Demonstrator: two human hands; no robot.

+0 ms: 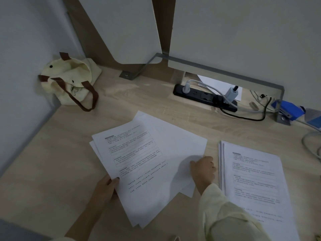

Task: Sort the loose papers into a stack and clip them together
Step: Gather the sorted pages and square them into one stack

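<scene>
Several loose printed sheets (139,159) lie fanned and skewed on the wooden desk (52,153) in front of me. My left hand (107,186) pinches the left edge of the top printed sheet, thumb on the paper. My right hand (203,171) rests on the right edge of a blank sheet (180,141) that pokes out from under the pile, fingers curled over it. A second, squarer stack of printed papers (251,180) lies to the right, apart from both hands. A blue stapler (288,110) sits at the far right by the metal bracket.
A cream tote bag (69,80) with brown straps slumps in the back left corner. A black power strip (205,97) with plugs and trailing cables runs along the back. White partition panels (243,32) stand behind the desk. A white sheet (217,84) shows behind the strip.
</scene>
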